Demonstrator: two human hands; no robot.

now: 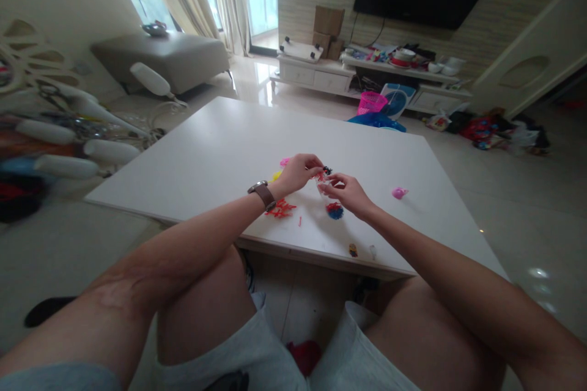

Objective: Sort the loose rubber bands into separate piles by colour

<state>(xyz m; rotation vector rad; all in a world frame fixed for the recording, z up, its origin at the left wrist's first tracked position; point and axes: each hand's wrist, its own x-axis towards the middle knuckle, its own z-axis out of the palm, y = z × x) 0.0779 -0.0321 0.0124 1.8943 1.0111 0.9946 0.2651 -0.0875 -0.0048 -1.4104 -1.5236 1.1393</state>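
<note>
Over the middle of the white table (229, 159), my left hand (300, 172), with a watch (263, 194) on its wrist, is closed at the fingertips beside small red pieces. My right hand (348, 192) pinches a small clear item (322, 186) close to the left fingertips; its exact shape is unclear. Below the hands lies a blue and red cluster (335, 211), and a dark cluster (327, 170) is just beyond them. Red pieces (280, 209) are heaped near the left wrist, with one loose red piece (299, 220) to their right. Yellow pieces (276, 176) and pink pieces (285, 162) show behind the left hand.
A pink object (399, 193) sits on the table's right side. Near the front edge are a small yellow figure (353, 250) and a small clear piece (373, 251). A pink basket (372, 102) and blue plastic (380, 121) stand beyond the far edge.
</note>
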